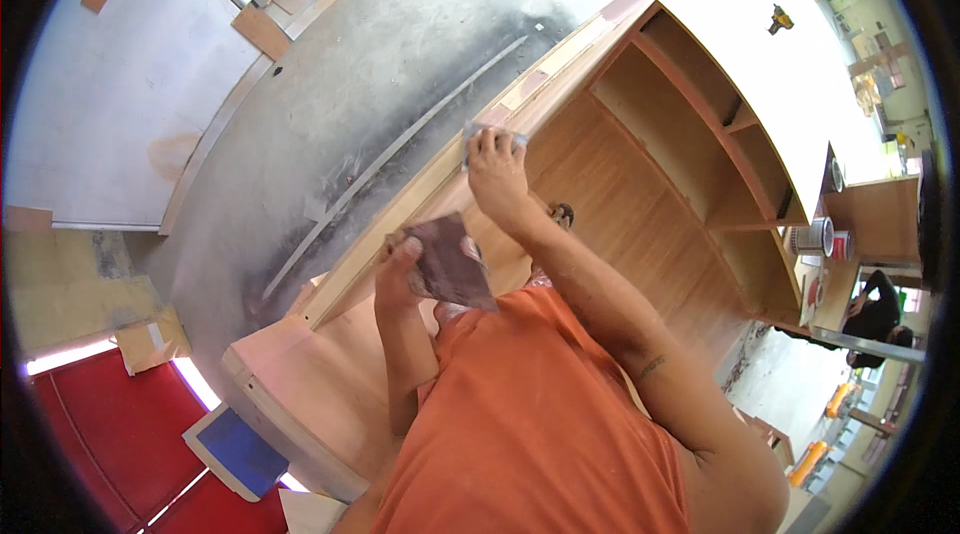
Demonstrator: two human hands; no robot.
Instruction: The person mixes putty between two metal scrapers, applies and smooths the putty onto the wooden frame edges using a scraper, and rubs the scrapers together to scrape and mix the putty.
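My left hand (400, 272) grips a dark brown, flat square piece (450, 259) with paler smears, its thumb laid over one edge. It hangs in front of my orange shirt, beside the long wooden edge. Farther forward, my right hand (497, 172) is closed on a small, flat grey piece (478, 138) and rests at the pale wooden rail (430, 189) of a large wooden cabinet. The grey piece is mostly covered by my fingers, so I cannot make out its kind. Pinkish patches mark the rail and the panel near it.
The cabinet's wood-grain panel (620, 184) and open compartments (715, 124) spread to the right. A yellow-black tool (780, 20) lies on its white surface. Cans (815, 236) stand at the right. A long strip (400, 149) lies on the dusty grey floor. Another person (875, 319) is far right.
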